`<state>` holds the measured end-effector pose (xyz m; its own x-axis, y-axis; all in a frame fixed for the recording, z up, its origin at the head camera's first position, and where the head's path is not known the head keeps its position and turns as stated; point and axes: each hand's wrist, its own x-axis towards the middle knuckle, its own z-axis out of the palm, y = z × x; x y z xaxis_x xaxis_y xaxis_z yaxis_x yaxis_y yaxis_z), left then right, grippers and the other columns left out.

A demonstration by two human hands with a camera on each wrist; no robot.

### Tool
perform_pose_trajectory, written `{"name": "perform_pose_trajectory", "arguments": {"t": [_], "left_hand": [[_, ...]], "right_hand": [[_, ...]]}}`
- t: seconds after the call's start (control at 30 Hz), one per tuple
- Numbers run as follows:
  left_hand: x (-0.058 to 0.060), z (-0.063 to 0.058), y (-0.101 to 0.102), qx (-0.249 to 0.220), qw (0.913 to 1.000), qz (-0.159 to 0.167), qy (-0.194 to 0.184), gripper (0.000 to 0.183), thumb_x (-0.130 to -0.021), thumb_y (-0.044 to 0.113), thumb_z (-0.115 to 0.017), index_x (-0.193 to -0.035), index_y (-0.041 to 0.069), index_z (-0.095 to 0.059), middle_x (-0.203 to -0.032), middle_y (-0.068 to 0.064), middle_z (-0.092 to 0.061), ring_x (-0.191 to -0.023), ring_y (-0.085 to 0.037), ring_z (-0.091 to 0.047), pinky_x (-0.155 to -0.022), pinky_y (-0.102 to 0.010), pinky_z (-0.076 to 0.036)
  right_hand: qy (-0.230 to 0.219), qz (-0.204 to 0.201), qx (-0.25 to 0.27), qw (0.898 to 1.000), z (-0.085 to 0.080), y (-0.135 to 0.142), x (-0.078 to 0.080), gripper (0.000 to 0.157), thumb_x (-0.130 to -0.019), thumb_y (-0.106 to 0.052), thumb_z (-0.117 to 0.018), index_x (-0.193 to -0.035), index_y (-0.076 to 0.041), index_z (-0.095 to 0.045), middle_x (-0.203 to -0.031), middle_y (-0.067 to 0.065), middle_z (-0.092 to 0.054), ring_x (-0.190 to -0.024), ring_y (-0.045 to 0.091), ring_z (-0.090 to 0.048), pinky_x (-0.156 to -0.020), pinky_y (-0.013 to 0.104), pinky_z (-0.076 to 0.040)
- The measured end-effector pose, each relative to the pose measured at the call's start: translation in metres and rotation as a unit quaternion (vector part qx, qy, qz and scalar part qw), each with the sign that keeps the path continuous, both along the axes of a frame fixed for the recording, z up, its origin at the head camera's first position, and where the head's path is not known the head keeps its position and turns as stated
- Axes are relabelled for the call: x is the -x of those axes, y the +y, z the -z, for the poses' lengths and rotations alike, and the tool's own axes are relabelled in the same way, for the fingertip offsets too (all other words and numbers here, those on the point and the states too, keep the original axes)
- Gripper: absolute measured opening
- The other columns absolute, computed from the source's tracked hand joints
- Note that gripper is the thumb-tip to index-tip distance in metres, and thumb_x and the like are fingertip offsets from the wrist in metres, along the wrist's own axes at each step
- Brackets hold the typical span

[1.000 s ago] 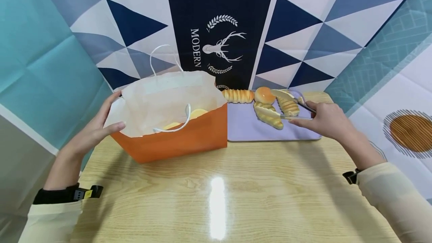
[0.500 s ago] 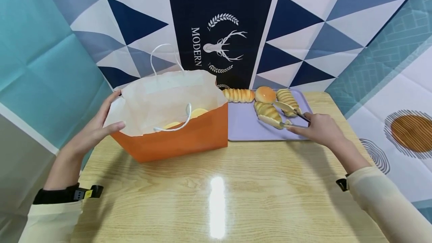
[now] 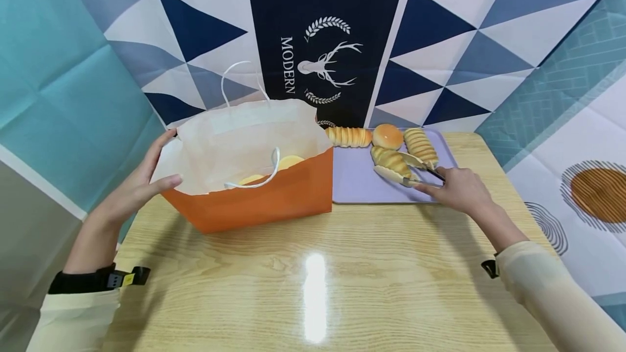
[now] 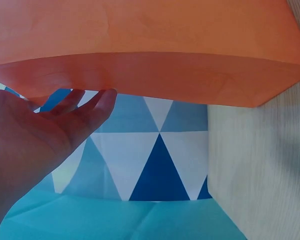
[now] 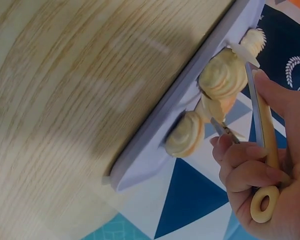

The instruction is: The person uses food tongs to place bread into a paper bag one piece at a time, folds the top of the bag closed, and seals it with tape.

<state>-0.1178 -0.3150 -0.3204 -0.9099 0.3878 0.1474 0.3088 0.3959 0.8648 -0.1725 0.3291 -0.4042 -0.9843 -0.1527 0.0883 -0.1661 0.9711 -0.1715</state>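
Observation:
My left hand (image 3: 134, 186) holds the left side of an orange paper bag (image 3: 264, 200), with the thumb at the near rim and fingers at the far corner. In the left wrist view, fingertips (image 4: 107, 100) touch the bag's side. My right hand (image 3: 462, 192) grips a pair of tongs (image 3: 430, 180); their handle (image 5: 264, 120) lies along my palm in the right wrist view. The tong tips straddle a yellow-green ridged bread roll (image 3: 393, 161) on a lilac tray (image 3: 357, 183). Whether they squeeze it is unclear.
Also on the tray are a long ridged roll (image 3: 349, 137), a round bun (image 3: 388, 136) and a striped roll (image 3: 420, 146). Pale yellow round pieces (image 3: 290, 161) show inside the bag. White handles (image 3: 276, 167) stand up from its rim. Patterned cloth hangs behind the wooden table (image 3: 244, 287).
My right hand has moved nearer and slightly left. The tong arms, first spread wide over two rolls, now sit closer together around the yellow-green roll. My left hand stays on the bag.

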Motion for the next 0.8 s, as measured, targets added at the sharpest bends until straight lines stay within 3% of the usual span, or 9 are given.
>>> {"name": "perform_pose_trajectory", "arguments": {"t": [0.17, 0.27, 0.4, 0.57, 0.73, 0.8], "left_hand": [[0.000, -0.002, 0.002, 0.001, 1.0000, 0.001, 0.001, 0.085, -0.096, 0.010, -0.054, -0.159, 0.034, -0.002, -0.164, 0.009, 0.006, -0.146, -0.021, 0.002, -0.104, -0.080, -0.002], [0.000, -0.002, 0.003, -0.001, 1.0000, 0.003, -0.001, 0.086, -0.096, 0.009, -0.054, -0.159, 0.034, -0.002, -0.164, 0.006, 0.005, -0.145, -0.022, 0.001, -0.104, -0.080, -0.003], [0.000, -0.002, 0.003, -0.001, 1.0000, 0.001, -0.002, 0.085, -0.096, 0.010, -0.054, -0.159, 0.034, -0.002, -0.164, 0.006, 0.004, -0.145, -0.022, 0.000, -0.104, -0.080, -0.004], [0.000, -0.002, 0.003, -0.002, 1.0000, 0.001, -0.003, 0.085, -0.096, 0.010, -0.054, -0.159, 0.034, -0.002, -0.164, 0.006, 0.004, -0.145, -0.022, 0.000, -0.103, -0.080, -0.005], [0.000, -0.002, 0.004, -0.006, 1.0000, 0.002, -0.006, 0.085, -0.095, 0.009, -0.054, -0.159, 0.033, -0.002, -0.164, 0.005, 0.003, -0.145, -0.023, -0.001, -0.104, -0.080, -0.005], [0.000, -0.002, 0.004, -0.007, 1.0000, 0.004, -0.005, 0.085, -0.095, 0.009, -0.054, -0.159, 0.033, -0.002, -0.164, 0.005, 0.003, -0.145, -0.022, -0.001, -0.104, -0.079, -0.005]], "right_hand": [[-0.001, 0.003, -0.002, 1.000, -0.003, 0.001, -0.001, 0.074, -0.079, -0.072, -0.062, -0.095, -0.001, -0.069, -0.056, 0.007, -0.052, -0.053, 0.027, -0.047, -0.045, 0.037, -0.030], [-0.006, 0.004, -0.001, 1.000, -0.006, 0.003, -0.001, 0.080, -0.079, -0.072, -0.062, -0.107, 0.001, -0.071, -0.059, 0.010, -0.058, -0.055, 0.028, -0.049, -0.046, 0.040, -0.035], [-0.018, 0.006, -0.002, 1.000, -0.010, 0.005, -0.001, 0.090, -0.080, -0.073, -0.060, -0.122, 0.007, -0.066, -0.073, 0.023, -0.069, -0.060, 0.032, -0.056, -0.053, 0.050, -0.045], [-0.024, 0.009, 0.002, 1.000, -0.016, 0.007, -0.002, 0.099, -0.080, -0.075, -0.057, -0.130, 0.010, -0.060, -0.089, 0.036, -0.069, -0.068, 0.037, -0.059, -0.061, 0.057, -0.047], [-0.007, 0.012, 0.011, 1.000, -0.026, 0.008, -0.003, 0.099, -0.080, -0.075, -0.057, -0.132, 0.010, -0.059, -0.091, 0.039, -0.067, -0.073, 0.041, -0.060, -0.059, 0.055, -0.046], [0.004, 0.010, 0.014, 1.000, -0.032, 0.007, -0.004, 0.098, -0.080, -0.074, -0.058, -0.132, 0.009, -0.059, -0.081, 0.034, -0.068, -0.072, 0.040, -0.060, -0.058, 0.054, -0.046]]}}
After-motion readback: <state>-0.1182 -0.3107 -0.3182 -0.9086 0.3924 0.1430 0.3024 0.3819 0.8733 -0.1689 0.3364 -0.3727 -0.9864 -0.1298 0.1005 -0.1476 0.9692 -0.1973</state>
